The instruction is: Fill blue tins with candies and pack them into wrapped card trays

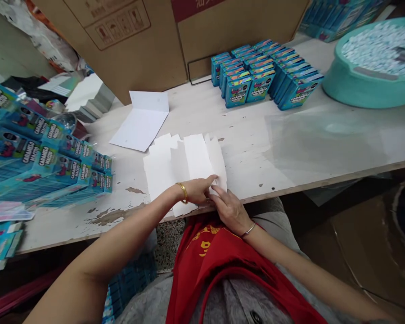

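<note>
A white die-cut box blank (198, 155), partly folded along its creases, stands at the near edge of the table. More flat white blanks (159, 168) lie under it and to its left. My left hand (201, 190), with a gold bangle at the wrist, closes its fingers on the near right end of the folded blank. Just right of it, my right hand (232, 211) pinches the same end, and the fingertips of both hands nearly meet there. The flap between the fingers is mostly hidden.
Upright blue candy boxes (238, 92) stand in rows by a large cardboard carton (138, 49). A turquoise tub (361, 87) of pale candies is at the right. Stacked blue boxes (33, 157) fill the left side. A folded white card (140, 126) lies behind the blanks.
</note>
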`<state>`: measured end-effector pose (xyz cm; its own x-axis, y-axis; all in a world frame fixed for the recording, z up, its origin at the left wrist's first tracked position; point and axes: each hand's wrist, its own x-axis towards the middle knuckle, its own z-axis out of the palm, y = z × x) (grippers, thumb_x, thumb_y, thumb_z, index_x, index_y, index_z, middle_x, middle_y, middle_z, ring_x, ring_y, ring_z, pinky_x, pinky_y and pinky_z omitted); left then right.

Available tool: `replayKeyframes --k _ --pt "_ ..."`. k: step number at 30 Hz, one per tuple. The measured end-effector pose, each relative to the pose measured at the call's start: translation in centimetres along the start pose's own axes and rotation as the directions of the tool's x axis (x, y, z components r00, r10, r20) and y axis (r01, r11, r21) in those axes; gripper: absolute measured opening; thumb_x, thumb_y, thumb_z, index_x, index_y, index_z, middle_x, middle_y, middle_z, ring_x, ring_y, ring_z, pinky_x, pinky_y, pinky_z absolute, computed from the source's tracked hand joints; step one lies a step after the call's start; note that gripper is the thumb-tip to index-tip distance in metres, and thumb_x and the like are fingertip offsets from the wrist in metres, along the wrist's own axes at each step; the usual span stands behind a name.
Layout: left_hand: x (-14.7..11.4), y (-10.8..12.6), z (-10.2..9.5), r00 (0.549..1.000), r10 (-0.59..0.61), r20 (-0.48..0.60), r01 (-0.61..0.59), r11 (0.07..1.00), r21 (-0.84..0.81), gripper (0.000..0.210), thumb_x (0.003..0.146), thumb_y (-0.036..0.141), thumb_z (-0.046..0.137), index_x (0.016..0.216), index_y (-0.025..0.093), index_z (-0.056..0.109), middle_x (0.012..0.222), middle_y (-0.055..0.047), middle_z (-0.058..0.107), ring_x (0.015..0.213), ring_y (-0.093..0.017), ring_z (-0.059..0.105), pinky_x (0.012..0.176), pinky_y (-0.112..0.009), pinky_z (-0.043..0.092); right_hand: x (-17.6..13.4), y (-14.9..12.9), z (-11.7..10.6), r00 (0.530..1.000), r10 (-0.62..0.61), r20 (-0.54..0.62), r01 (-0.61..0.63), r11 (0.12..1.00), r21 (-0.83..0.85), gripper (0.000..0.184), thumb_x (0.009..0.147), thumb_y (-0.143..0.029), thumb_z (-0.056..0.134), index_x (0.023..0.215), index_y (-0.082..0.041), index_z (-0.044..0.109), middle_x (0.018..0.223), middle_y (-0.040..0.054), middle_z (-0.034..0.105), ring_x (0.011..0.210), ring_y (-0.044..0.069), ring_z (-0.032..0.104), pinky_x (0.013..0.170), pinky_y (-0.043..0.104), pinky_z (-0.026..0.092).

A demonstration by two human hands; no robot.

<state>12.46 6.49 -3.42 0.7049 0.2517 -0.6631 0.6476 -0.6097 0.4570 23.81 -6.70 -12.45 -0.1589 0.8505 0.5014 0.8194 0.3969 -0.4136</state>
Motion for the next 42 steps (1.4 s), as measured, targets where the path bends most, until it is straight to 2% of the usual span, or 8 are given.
replayKeyframes --k 4,7,11,16,21,27,34,42 --pt "0.1 0.0 -0.2 0.993 -0.092 0.075 0.104 0.980 -0.167 0.065 0.071 0.015 0.065 0.130 0.012 0.037 0.091 -0.006 0.072 0.070 -0.016 0.063 0.057 -0.022 0.045 0.9 0.1 -0.9 0.944 0.289 -0.157 -0.237 0.929 0.286 0.071 0.088 -0.031 0.056 0.146 -0.023 0.016 0.151 0.0173 0.023 0.126 0.029 0.043 0.085 0.042 0.052" --pt "0.3 2.0 0.7 0.998 -0.053 -0.040 0.052 0.998 -0.043 0.031 0.071 0.014 0.064 0.102 0.014 0.060 0.095 -0.006 0.071 0.080 -0.018 0.063 0.065 -0.024 0.046 2.4 2.0 -1.8 0.869 0.494 -0.024 -0.453 0.815 0.362 0.070 0.090 -0.024 0.047 0.149 -0.022 0.009 0.138 0.0165 0.043 0.112 0.024 0.054 0.084 0.041 0.053" --pt "0.1 4.0 0.5 0.938 0.165 -0.304 -0.133 0.983 0.123 0.018 0.085 0.022 0.056 0.099 0.019 0.065 0.099 -0.005 0.071 0.089 -0.019 0.064 0.078 -0.029 0.047 4.2 6.3 -3.9 0.921 0.261 0.290 -0.312 0.939 0.146 0.061 0.084 -0.005 0.033 0.143 -0.018 0.033 0.107 0.0104 0.063 0.098 0.023 0.057 0.086 0.040 0.050" --pt "0.4 -0.8 -4.0 0.706 0.231 -0.669 -0.002 0.946 0.325 0.040 0.097 0.039 0.037 0.128 0.019 0.052 0.135 -0.012 0.054 0.124 -0.026 0.048 0.103 -0.047 0.035 4.9 8.4 -6.6 0.849 0.134 0.512 -0.026 0.977 -0.213 0.071 0.081 0.001 0.036 0.146 -0.025 0.027 0.104 0.0078 0.062 0.088 0.021 0.056 0.068 0.029 0.045" --pt "2.2 -7.3 -5.7 0.906 0.267 -0.329 -0.087 0.877 0.473 0.039 0.098 0.037 0.034 0.131 0.023 0.050 0.136 -0.007 0.054 0.123 -0.025 0.049 0.105 -0.047 0.033 4.9 7.4 -6.8 0.843 0.103 0.528 0.047 0.964 -0.263 0.050 0.096 -0.035 0.039 0.144 -0.024 0.034 0.110 0.0105 0.058 0.091 0.023 0.055 0.068 0.030 0.040" --pt "2.6 -8.1 -5.7 0.888 0.378 -0.262 -0.170 0.799 0.577 0.044 0.097 0.041 0.037 0.136 0.021 0.043 0.127 -0.010 0.059 0.108 -0.021 0.056 0.088 -0.033 0.043 5.6 6.7 -6.7 0.792 0.276 0.545 -0.175 0.957 -0.230 0.048 0.098 -0.038 0.031 0.145 -0.025 0.032 0.113 0.0104 0.057 0.097 0.024 0.053 0.075 0.032 0.038" --pt "4.8 -6.4 -6.1 0.937 0.261 -0.231 0.004 0.653 0.757 0.027 0.097 0.028 0.035 0.103 0.014 0.057 0.099 -0.012 0.063 0.081 -0.019 0.059 0.067 -0.030 0.042 7.8 6.5 -6.2 0.684 0.482 0.548 -0.402 0.875 -0.268 0.037 0.085 -0.030 0.055 0.121 -0.018 0.055 0.112 0.0102 0.057 0.102 0.025 0.055 0.076 0.031 0.040" --pt "5.2 -6.2 -7.5 0.948 0.303 -0.095 -0.122 0.625 0.771 0.015 0.092 0.021 0.041 0.098 0.017 0.054 0.092 -0.009 0.065 0.069 -0.017 0.060 0.054 -0.027 0.033 8.6 6.6 -6.3 0.700 0.450 0.555 -0.286 0.888 -0.360 0.021 0.090 -0.026 0.045 0.102 -0.016 0.059 0.101 0.0090 0.063 0.093 0.023 0.061 0.068 0.030 0.042"
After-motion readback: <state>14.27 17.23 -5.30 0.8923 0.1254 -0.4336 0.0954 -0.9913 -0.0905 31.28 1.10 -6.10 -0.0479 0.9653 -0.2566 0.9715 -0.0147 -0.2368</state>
